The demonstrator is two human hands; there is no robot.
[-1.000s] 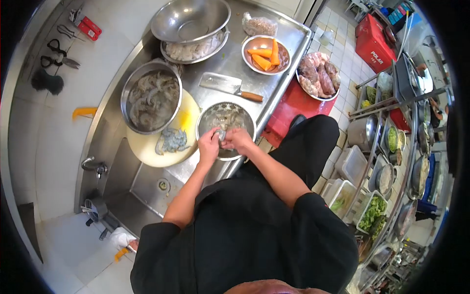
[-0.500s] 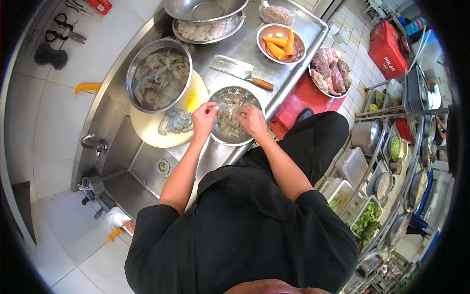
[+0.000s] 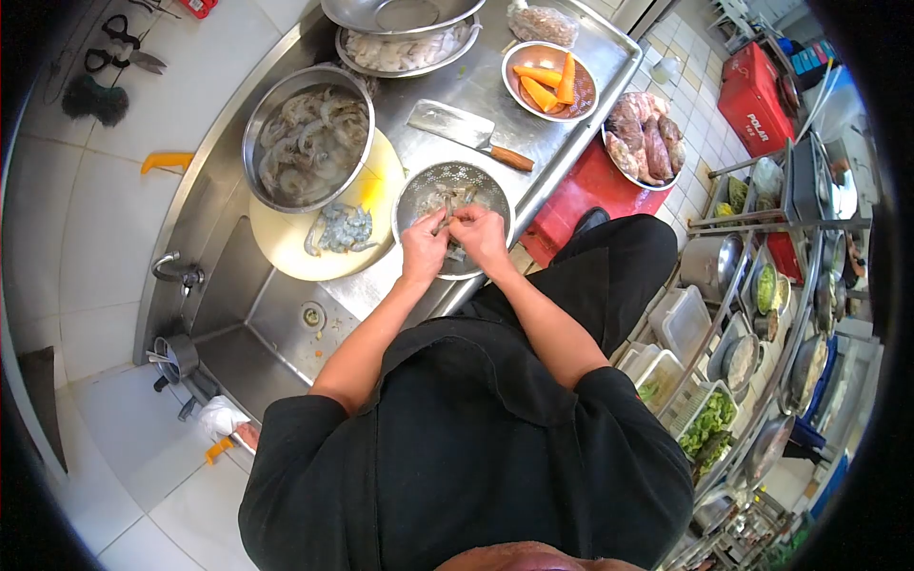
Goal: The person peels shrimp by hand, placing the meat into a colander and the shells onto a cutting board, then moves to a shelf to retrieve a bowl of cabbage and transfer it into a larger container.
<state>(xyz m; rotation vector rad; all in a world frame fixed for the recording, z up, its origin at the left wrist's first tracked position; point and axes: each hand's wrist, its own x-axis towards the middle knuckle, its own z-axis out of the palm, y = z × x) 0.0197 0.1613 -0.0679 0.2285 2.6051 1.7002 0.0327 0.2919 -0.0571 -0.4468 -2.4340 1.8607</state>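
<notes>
Over a perforated metal colander (image 3: 409, 190), my left hand (image 3: 426, 246) and my right hand (image 3: 481, 236) meet with fingertips pinched together. Between them is a small greyish shrimp (image 3: 447, 225), mostly covered by the fingers. Greyish shrimp pieces or shells (image 3: 451, 197) lie in the colander below. To the left, a small heap of bluish-grey shrimp (image 3: 345, 229) sits on a round pale cutting board (image 3: 278, 249). A large metal bowl (image 3: 249, 143) of whole grey shrimp (image 3: 309, 143) rests partly on that board.
A cleaver (image 3: 452, 124) lies beyond the colander. Behind are a bowl of carrots (image 3: 539, 93), a bowl of whitish pieces (image 3: 409, 49) and a bag (image 3: 543, 24). The sink (image 3: 276, 314) is at left. A bowl of meat (image 3: 647, 143) stands right, above a red surface (image 3: 581, 214).
My hands have come together and lower over the colander; they were apart above it before. My left hand has moved right, away from the shrimp heap on the board.
</notes>
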